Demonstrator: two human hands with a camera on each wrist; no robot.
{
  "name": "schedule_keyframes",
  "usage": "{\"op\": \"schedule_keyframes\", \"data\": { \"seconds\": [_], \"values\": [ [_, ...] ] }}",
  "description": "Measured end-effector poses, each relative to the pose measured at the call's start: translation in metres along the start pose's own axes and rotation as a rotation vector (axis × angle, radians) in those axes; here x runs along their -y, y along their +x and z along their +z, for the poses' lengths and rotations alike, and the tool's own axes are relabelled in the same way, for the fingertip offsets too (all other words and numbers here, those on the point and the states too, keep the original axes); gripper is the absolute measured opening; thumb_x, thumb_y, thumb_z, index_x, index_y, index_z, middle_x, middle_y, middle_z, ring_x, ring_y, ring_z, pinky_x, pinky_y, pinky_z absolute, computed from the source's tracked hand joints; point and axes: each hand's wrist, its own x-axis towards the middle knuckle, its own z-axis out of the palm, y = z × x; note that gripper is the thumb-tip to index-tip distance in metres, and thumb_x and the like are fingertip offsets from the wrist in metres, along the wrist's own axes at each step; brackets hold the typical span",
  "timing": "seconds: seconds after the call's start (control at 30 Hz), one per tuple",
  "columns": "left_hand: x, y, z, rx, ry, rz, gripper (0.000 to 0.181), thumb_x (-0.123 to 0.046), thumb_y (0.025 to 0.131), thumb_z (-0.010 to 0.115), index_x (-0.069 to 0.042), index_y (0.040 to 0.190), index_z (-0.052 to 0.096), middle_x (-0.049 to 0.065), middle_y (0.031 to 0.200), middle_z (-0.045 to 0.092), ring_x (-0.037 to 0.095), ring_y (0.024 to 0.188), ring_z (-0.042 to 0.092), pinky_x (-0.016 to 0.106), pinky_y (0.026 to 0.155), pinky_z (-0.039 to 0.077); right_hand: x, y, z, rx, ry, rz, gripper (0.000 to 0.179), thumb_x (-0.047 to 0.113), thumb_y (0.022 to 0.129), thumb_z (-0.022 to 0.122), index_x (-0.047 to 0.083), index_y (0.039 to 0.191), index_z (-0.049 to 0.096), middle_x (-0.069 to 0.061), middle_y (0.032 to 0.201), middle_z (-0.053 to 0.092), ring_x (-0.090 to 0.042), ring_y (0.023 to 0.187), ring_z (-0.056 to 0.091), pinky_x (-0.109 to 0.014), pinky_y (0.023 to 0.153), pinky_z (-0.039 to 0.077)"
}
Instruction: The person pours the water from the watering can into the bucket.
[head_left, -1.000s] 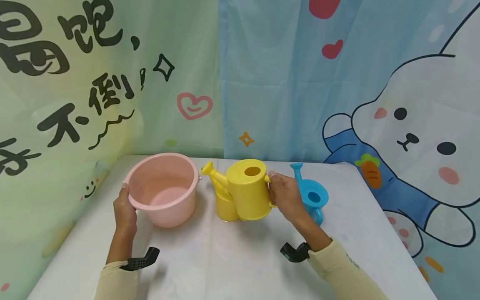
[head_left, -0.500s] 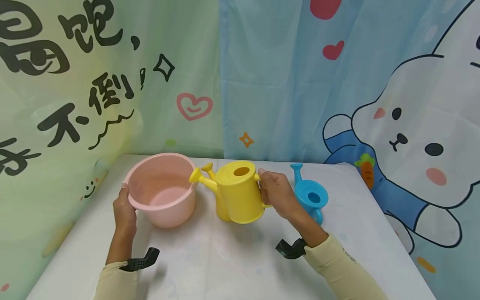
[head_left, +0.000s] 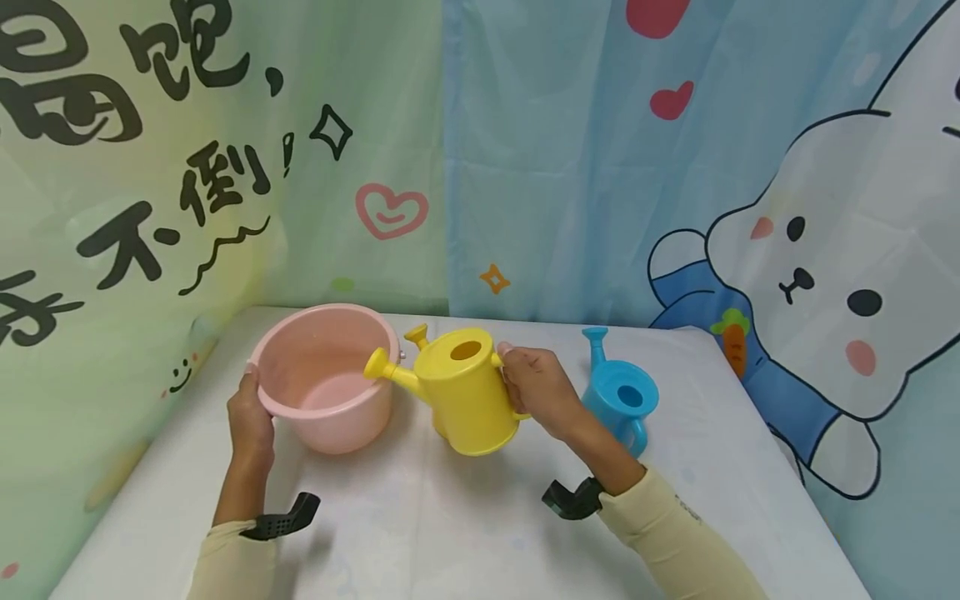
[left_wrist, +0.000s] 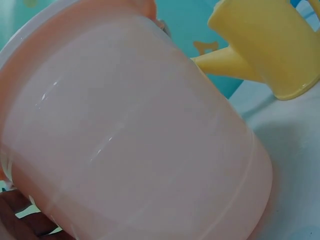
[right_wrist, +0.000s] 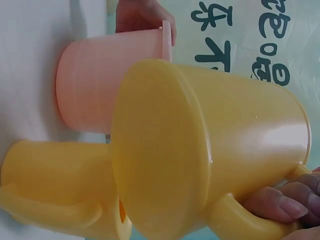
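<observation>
My right hand (head_left: 542,390) grips the handle of a yellow watering can (head_left: 472,408), held up off the table and tilted slightly, its spout toward the bucket. In the right wrist view, fingers (right_wrist: 285,202) curl round that handle. A pink bucket (head_left: 341,429) stands on the table at the left. My left hand (head_left: 251,421) holds the bucket's left rim, thumb at the top edge; in the left wrist view its fingers lie against the wall. Behind the raised can stands a second yellow watering can (right_wrist: 55,185), mostly hidden in the head view.
A blue watering can (head_left: 621,396) stands to the right, just beyond my right wrist. The white table (head_left: 465,533) runs back to a printed curtain (head_left: 525,208) at its far edge. Each wrist wears a black camera mount (head_left: 573,500).
The raised yellow watering can has moved left and a little toward me with my right hand, tilting so its spout nears the bucket's rim. My left hand and the bucket stay put.
</observation>
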Motion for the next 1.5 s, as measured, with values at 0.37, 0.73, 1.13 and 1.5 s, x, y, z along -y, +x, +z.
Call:
{"op": "schedule_keyframes", "data": {
  "seconds": [0.37, 0.73, 1.13, 1.5],
  "values": [
    [0.001, 0.002, -0.001, -0.012, -0.012, 0.002, 0.062, -0.048, 0.104, 0.024, -0.007, 0.143, 0.049, 0.017, 0.136, 0.052, 0.021, 0.11, 0.049, 0.023, 0.083, 0.036, 0.004, 0.002, 0.011, 0.025, -0.037, -0.02, 0.051, 0.036, 0.105, 0.042, 0.003, 0.067, 0.042, -0.004, 0.055, 0.035, -0.021, 0.049, 0.035, -0.027, 0.05, 0.035],
    [-0.001, 0.0, 0.0, -0.026, -0.027, -0.009, 0.062, -0.047, 0.104, 0.027, -0.003, 0.142, 0.049, 0.019, 0.135, 0.052, 0.02, 0.107, 0.05, 0.02, 0.08, 0.037, 0.023, 0.011, 0.015, 0.041, -0.257, 0.051, 0.049, 0.045, 0.104, 0.038, 0.004, 0.083, 0.056, -0.01, 0.069, 0.05, -0.024, 0.064, 0.054, -0.031, 0.059, 0.046],
    [0.0, -0.001, 0.001, -0.031, -0.029, 0.004, 0.062, -0.047, 0.104, 0.026, -0.003, 0.142, 0.048, 0.021, 0.136, 0.052, 0.019, 0.107, 0.05, 0.023, 0.083, 0.035, 0.046, 0.023, 0.014, 0.149, -0.369, 0.12, 0.049, 0.047, 0.104, 0.037, 0.006, 0.096, 0.061, -0.009, 0.083, 0.062, -0.024, 0.071, 0.061, -0.033, 0.063, 0.052],
    [0.002, 0.001, 0.001, -0.039, -0.037, 0.016, 0.06, -0.045, 0.105, 0.029, 0.0, 0.139, 0.051, 0.002, 0.112, 0.062, 0.014, 0.096, 0.054, 0.019, 0.074, 0.039, 0.055, 0.029, 0.016, 0.197, -0.42, 0.078, 0.048, 0.045, 0.104, 0.036, 0.005, 0.093, 0.059, -0.01, 0.077, 0.059, -0.023, 0.065, 0.058, -0.032, 0.059, 0.049]
  ]
}}
